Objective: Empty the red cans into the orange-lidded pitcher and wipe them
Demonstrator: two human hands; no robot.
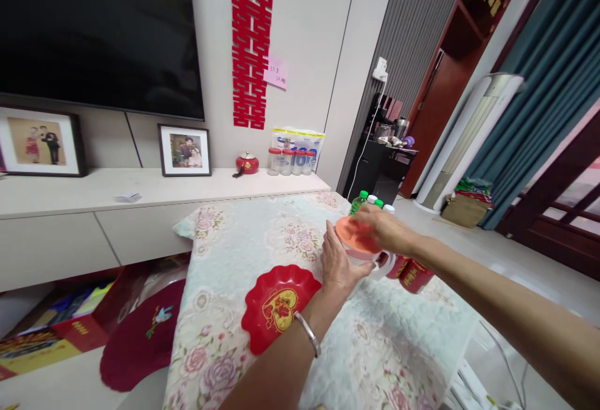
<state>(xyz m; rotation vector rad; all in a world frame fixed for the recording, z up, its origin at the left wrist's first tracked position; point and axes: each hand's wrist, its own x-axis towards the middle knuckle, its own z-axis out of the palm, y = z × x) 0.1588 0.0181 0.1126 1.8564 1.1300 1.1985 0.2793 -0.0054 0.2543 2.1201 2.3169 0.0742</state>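
My left hand (338, 261) is wrapped around the near side of a pale jug (362, 255) with a handle on its right. Over the jug's orange lid (347, 230) lies my right hand (385, 229), fingers curled down onto it and slightly blurred. The lid sits at the jug's top; whether it is loose or seated I cannot tell. To the left of the jug, a scalloped red plate (255, 300) with a gold heart print rests on the floral tablecloth (244, 235), partly behind my left forearm. Red cans (417, 276) stand to the right, close to the handle.
Bottles with green and white caps (360, 201) stand behind the jug. Along the wall, a white cabinet (154, 194) holds framed photos (185, 174), a red pot (247, 164) and several red-lidded jars (285, 163). A maroon stool top (135, 341) is at lower left.
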